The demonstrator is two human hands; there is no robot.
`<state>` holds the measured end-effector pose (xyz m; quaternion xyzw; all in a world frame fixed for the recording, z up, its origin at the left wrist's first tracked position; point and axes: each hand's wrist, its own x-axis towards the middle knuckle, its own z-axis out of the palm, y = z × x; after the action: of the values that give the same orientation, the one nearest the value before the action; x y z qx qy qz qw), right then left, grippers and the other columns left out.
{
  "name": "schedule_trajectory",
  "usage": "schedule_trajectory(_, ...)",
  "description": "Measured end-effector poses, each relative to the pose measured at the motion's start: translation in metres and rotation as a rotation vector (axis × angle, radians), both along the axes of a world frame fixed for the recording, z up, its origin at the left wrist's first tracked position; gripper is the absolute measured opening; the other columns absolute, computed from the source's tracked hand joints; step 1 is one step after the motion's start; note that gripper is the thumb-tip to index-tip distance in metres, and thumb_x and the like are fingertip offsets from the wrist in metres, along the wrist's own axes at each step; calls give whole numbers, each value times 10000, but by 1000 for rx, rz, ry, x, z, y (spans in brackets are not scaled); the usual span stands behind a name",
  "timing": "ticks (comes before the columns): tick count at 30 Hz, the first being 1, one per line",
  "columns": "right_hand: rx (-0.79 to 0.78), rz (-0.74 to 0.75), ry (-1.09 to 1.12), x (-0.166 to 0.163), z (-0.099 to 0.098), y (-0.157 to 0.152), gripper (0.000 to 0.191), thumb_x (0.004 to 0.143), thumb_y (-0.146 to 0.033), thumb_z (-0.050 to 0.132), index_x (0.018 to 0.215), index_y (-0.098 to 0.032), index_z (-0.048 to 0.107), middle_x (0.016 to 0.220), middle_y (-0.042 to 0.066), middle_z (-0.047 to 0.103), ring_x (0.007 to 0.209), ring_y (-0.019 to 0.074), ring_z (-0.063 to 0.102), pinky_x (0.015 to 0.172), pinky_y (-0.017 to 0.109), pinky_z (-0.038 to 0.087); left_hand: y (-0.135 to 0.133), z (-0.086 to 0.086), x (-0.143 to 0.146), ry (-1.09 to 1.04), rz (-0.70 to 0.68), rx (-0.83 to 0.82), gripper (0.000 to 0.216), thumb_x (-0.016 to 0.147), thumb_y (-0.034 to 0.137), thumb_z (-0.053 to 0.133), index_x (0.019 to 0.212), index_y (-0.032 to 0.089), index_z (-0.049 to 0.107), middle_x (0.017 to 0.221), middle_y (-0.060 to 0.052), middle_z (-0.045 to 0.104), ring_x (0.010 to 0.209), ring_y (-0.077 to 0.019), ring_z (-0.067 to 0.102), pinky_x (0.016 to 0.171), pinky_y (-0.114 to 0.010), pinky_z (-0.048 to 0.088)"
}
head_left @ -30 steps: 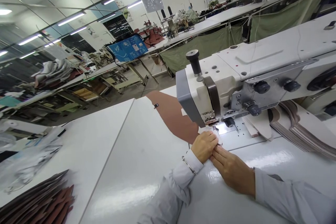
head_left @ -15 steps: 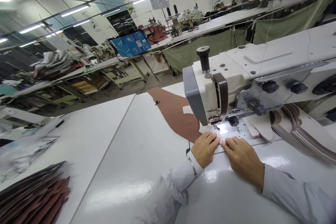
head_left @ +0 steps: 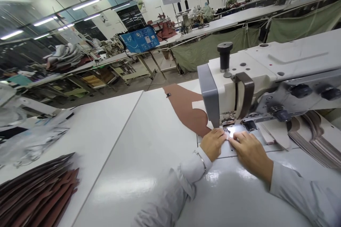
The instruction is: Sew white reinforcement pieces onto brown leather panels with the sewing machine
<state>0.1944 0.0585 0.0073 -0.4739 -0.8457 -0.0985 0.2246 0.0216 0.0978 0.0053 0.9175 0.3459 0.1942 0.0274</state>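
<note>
In the head view, the person's left hand point(head_left: 214, 143) lies palm down, fingers together, at the near end of the brown piece point(head_left: 186, 111), which stretches beyond it and leftward. The right hand point(head_left: 252, 154) is just beside it, fingers bent; whether either hand grips anything cannot be told. The sewing machine point(head_left: 226, 81) stands just beyond both; stacked pieces point(head_left: 310, 145) lie right of the right hand.

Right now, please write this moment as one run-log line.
left hand: at brown panel, near end | right hand: at needle plate | sewing machine: plate lit | brown pieces: stacked at left
</note>
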Motion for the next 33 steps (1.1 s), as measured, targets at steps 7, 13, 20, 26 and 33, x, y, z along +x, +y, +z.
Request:
schedule_trajectory(7,-3,-70,6,-2,-3,9,265,816,-75,420,961,-175,617,850,60,529,781,177,415,700,289,301,15,-2,2,100,108,-58,241,773,25,445,928,144,585,952,-66,626,972,-195,553,816,-316,511)
schedule_trajectory(13,-3,-74,24,-2,-4,7,267,824,-80,419,985,-166,614,863,66,525,814,182,426,730,289,321,18,0,2,94,138,-25,258,761,2,427,916,137,582,955,-73,621,971,-207,546,812,-328,512)
schedule_trajectory(20,18,-56,18,-1,-6,7,282,829,-81,409,1009,-160,611,873,78,529,830,187,436,738,295,334,20,-6,2,100,123,-32,284,760,-2,420,955,132,577,987,-81,612,965,-198,547,818,-325,509)
schedule_trajectory(26,25,-53,41,0,-4,6,256,844,-110,401,967,-163,619,862,77,532,808,180,447,725,287,345,16,12,-4,112,105,-87,258,772,93,463,1000,150,569,1037,-92,595,1004,-207,528,855,-349,480)
schedule_trajectory(33,84,0,16,13,-22,11,255,849,-210,403,982,-184,619,907,100,560,792,207,488,680,323,369,51,40,-17,531,270,-127,611,684,222,633,1246,110,419,1373,-191,335,1258,-425,258,966,-678,186)
